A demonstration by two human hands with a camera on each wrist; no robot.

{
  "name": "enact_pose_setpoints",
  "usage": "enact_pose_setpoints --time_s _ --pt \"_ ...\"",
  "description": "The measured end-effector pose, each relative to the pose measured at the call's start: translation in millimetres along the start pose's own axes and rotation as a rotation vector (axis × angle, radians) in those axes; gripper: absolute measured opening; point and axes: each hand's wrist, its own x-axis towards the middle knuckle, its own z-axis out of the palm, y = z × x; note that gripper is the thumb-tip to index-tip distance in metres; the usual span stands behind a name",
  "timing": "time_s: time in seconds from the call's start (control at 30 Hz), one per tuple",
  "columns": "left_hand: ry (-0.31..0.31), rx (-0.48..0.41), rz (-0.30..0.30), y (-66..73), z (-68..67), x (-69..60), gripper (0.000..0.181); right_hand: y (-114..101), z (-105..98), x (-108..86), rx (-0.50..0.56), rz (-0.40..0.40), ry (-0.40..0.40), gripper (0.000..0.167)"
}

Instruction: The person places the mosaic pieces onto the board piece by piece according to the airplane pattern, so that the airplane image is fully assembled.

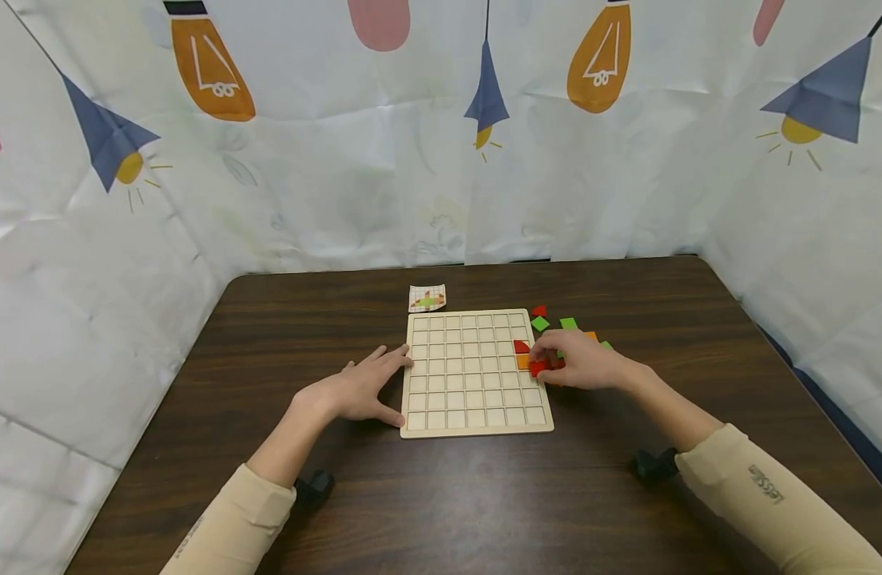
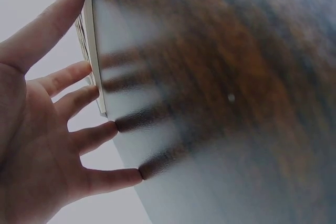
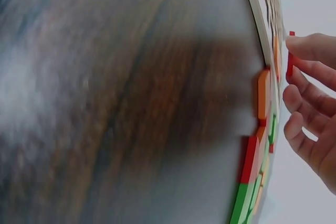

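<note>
A pale wooden grid board [image 1: 472, 375] lies on the dark table. The left hand [image 1: 358, 386] rests at its left edge, fingers spread, thumb and some fingertips touching the rim; the left wrist view shows this hand [image 2: 58, 124] with the other fingertips on the table. Over the board's right edge, the right hand [image 1: 581, 359] pinches a red piece [image 1: 535, 368]. In the right wrist view that piece [image 3: 290, 62] stands between thumb and fingers of the right hand [image 3: 315, 87]. An orange piece [image 1: 523, 362] and a red curved piece [image 1: 521, 346] sit in the right part of the grid.
Beside the board's right edge lie loose pieces, among them a green one [image 1: 540, 323], another green one [image 1: 568, 323] and a red one [image 1: 539, 311]; the right hand covers part of them. A small patterned card [image 1: 427, 299] lies behind the board. A printed curtain [image 1: 340, 184] hangs behind the table.
</note>
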Motion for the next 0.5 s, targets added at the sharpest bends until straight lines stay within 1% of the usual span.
enact_pose_setpoints --time_s 0.3,0.5 --pt "0.0 0.008 -0.005 -0.9 0.9 0.3 0.092 -2.7 8.4 6.8 -0.034 -0.022 -0.033 0.017" --pt "0.004 0.003 -0.005 -0.5 1.0 -0.2 0.091 -4.0 10.3 7.5 -0.061 -0.032 -0.033 0.018"
